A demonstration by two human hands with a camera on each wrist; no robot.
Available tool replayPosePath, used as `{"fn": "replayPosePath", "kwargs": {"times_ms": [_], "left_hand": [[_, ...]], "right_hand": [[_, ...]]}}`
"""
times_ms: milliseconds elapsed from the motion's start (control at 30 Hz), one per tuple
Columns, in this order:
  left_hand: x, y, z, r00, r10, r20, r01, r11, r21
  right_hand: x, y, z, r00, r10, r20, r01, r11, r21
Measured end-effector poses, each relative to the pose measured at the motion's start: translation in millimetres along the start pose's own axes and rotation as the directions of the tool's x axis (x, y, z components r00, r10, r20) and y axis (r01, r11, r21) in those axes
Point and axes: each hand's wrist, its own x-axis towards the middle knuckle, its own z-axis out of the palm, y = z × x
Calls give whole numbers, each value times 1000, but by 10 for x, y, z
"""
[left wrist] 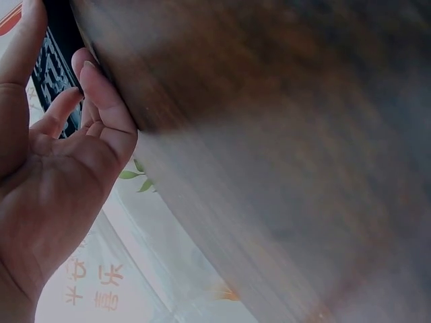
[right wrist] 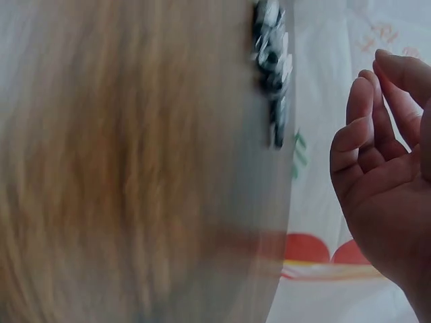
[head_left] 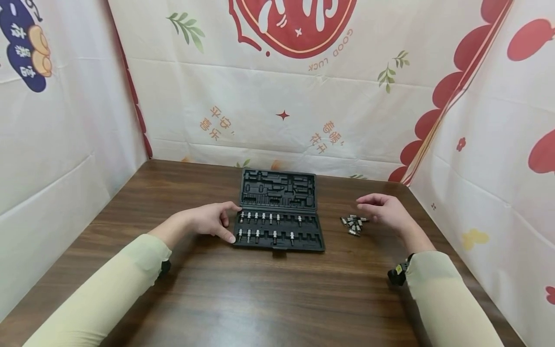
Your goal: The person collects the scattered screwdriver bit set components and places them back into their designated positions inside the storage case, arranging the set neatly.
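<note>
Dark-brown wood-grain worktop (head_left: pixel 277 294) before printed white cloth (head_left: pixel 260 86): the left hand (head_left: pixel 209 219) rests relaxed fingers against an open black plastic case (head_left: pixel 282 228) partly filled with silver bit sockets (head_left: pixel 263 218); rightward, loose silver-and-black metal bits (head_left: pixel 353 224) lie beside the right hand (head_left: pixel 388 212), fingers bent, apparently empty; a careless grab could scatter them, uneven pressure tilt the case

Head view: soft, fairly even light; pale sheen on table (head_left: pixel 269 279) at lower centre, darker shade beneath the sleeves (head_left: pixel 108 284) at lower left and lower right. Sleeves look stretched toward the bottom corners. Both wrist views dimmer, hazy, table smeared. Left wrist: cloth (left wrist: pixel 135 269) washed out at lower left. Right wrist: metal bits (right wrist: pixel 273 67) blurred near the top; right hand (right wrist: pixel 384 202) sharper, palm shaded.
</note>
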Motion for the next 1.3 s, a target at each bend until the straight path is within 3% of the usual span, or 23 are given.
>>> {"fn": "replayPosePath", "kwargs": {"times_ms": [233, 800, 1300], "left_hand": [[16, -9, 3, 1000, 0, 2, 0, 1000, 10], [6, 1, -4, 1000, 7, 3, -7, 999, 41], [-3, 15, -4, 1000, 2, 6, -2, 999, 40]], "right_hand": [[-23, 167, -106, 1000, 14, -21, -16, 997, -74], [9, 322, -132, 996, 86, 25, -83, 991, -107], [95, 369, -86, 996, 15, 87, -1, 987, -162]]}}
